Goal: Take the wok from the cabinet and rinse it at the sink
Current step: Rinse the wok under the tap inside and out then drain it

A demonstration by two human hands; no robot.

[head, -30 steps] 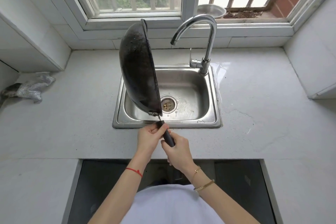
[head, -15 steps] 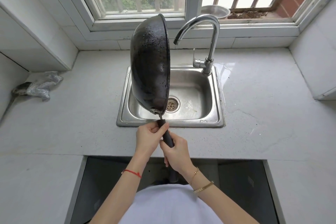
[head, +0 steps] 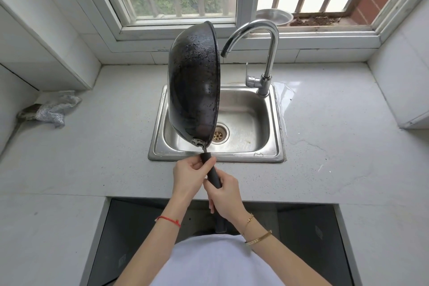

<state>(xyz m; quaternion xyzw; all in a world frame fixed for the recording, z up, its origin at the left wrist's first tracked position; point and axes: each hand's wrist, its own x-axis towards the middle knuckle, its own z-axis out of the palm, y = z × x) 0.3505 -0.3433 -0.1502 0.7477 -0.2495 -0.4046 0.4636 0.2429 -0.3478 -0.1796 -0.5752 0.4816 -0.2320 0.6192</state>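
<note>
A black wok (head: 193, 81) stands on edge above the left half of the steel sink (head: 277, 137), its wet, beaded underside turned toward me. Its dark handle (head: 211, 173) points down toward me over the sink's front rim. My left hand (head: 189, 175) grips the upper part of the handle, and my right hand (head: 224, 195) grips it lower down. The chrome faucet (head: 267, 53) arches just right of the wok's rim; no water runs from its spout. The drain (head: 218, 134) shows beside the wok's lower edge.
A crumpled grey cloth (head: 52, 110) lies at the counter's far left. A metal bowl (head: 274, 16) sits on the window ledge behind the faucet. A puddle (head: 284, 97) wets the counter right of the sink. The dark cabinet opening (head: 130, 239) gapes below the counter.
The wok has rotated about its handle, its rim swinging from the left toward the faucet, so more of the underside faces me. Both hands have kept their hold on the handle.
</note>
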